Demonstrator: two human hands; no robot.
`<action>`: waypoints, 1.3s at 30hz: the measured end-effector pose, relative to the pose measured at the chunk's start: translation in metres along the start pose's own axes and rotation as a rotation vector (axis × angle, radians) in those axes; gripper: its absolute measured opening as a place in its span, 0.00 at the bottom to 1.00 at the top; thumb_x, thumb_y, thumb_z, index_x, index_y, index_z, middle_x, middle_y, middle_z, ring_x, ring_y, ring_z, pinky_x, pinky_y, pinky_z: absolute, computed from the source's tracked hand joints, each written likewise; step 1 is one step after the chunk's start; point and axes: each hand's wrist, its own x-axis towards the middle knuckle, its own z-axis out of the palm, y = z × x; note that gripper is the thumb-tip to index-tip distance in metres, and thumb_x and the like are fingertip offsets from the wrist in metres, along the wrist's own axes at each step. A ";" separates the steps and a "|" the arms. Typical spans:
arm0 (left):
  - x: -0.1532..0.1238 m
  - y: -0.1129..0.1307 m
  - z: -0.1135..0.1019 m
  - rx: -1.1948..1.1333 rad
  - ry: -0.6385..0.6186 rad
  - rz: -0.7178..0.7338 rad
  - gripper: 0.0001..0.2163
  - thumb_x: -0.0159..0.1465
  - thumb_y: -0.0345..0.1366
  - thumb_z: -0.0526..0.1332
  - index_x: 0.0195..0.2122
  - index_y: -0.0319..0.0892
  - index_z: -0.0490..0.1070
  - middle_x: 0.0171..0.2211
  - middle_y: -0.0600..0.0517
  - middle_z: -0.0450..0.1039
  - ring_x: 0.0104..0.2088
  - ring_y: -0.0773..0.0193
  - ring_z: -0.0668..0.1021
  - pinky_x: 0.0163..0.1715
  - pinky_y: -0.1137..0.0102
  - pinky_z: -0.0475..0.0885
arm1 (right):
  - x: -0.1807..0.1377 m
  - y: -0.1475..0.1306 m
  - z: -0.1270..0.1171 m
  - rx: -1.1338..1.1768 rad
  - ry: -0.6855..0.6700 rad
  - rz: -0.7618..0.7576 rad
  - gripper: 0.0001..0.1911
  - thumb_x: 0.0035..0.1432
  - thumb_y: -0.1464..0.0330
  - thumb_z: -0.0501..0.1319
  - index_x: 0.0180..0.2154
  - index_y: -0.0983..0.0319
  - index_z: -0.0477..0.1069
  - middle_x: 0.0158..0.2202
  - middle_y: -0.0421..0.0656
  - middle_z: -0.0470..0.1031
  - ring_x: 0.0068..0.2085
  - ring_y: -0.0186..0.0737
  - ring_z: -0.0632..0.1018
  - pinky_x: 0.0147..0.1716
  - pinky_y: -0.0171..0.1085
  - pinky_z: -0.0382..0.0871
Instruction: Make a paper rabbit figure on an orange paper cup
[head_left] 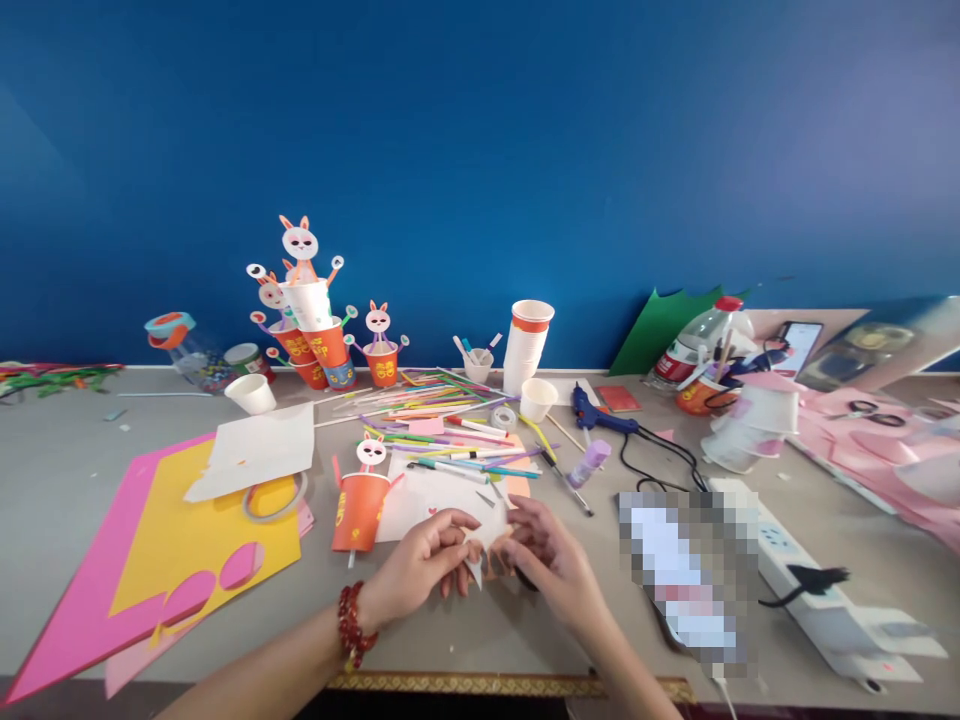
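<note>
A: Left hand (pixel 424 560)?
B: Closed on a small white paper piece (pixel 477 552), thumb and fingers pinching its left side. Red bead bracelet (pixel 351 625) at the wrist.

A: Right hand (pixel 546 552)?
B: Pinching the same paper piece from the right, fingers curled. Something dark showing under the palm; cannot tell what.

A: Position of the paper piece?
B: Between both hands, low over the table (pixel 67 480), near the front edge (pixel 517 686) with its gold trim. Pointed tip hanging downward.

A: Immediate surroundings?
B: Orange cup with a rabbit figure (pixel 361 500) just left of the left hand, upright. White sheet (pixel 435 495) directly behind the hands. Beyond that, a dense scatter of coloured straws and pens (pixel 442 430).

A: Left flank?
B: Yellow and pink sheets (pixel 187 540) overhanging toward the front edge, tape ring (pixel 275 497) and white paper (pixel 255 450) on top. Bare table strip between those sheets and the orange cup.

A: Right flank?
B: Blurred patch near the right hand, white power strip (pixel 817 590) with black plug beyond it. Glue gun (pixel 596 415) and purple glue stick (pixel 589 463) behind, cord looping between.

A: Rear edge?
B: Against the blue wall (pixel 480 140): stacked rabbit cups (pixel 311 330), white cup stack (pixel 525 345), bottle (pixel 697 345).

A: Open room?
B: Narrow bare band along the front edge, either side of the forearms.
</note>
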 end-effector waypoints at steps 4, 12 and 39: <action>-0.002 -0.007 -0.005 -0.079 -0.014 -0.045 0.18 0.59 0.48 0.64 0.44 0.40 0.66 0.30 0.53 0.73 0.20 0.70 0.76 0.16 0.78 0.60 | 0.006 -0.005 0.012 0.089 -0.034 0.058 0.16 0.58 0.58 0.63 0.44 0.60 0.67 0.27 0.38 0.70 0.27 0.34 0.72 0.27 0.33 0.68; 0.002 -0.009 -0.004 -0.067 -0.011 -0.047 0.16 0.61 0.48 0.62 0.34 0.40 0.65 0.25 0.53 0.75 0.15 0.75 0.69 0.14 0.78 0.52 | 0.006 -0.005 0.015 0.087 -0.049 0.103 0.15 0.56 0.57 0.65 0.31 0.60 0.65 0.23 0.34 0.64 0.25 0.33 0.68 0.26 0.32 0.63; -0.009 0.009 -0.021 -0.021 0.468 0.201 0.12 0.65 0.46 0.59 0.33 0.41 0.65 0.26 0.54 0.73 0.17 0.75 0.68 0.14 0.79 0.56 | -0.015 -0.010 -0.037 -1.185 0.020 -0.159 0.11 0.60 0.59 0.61 0.38 0.59 0.70 0.38 0.47 0.76 0.40 0.51 0.76 0.38 0.44 0.68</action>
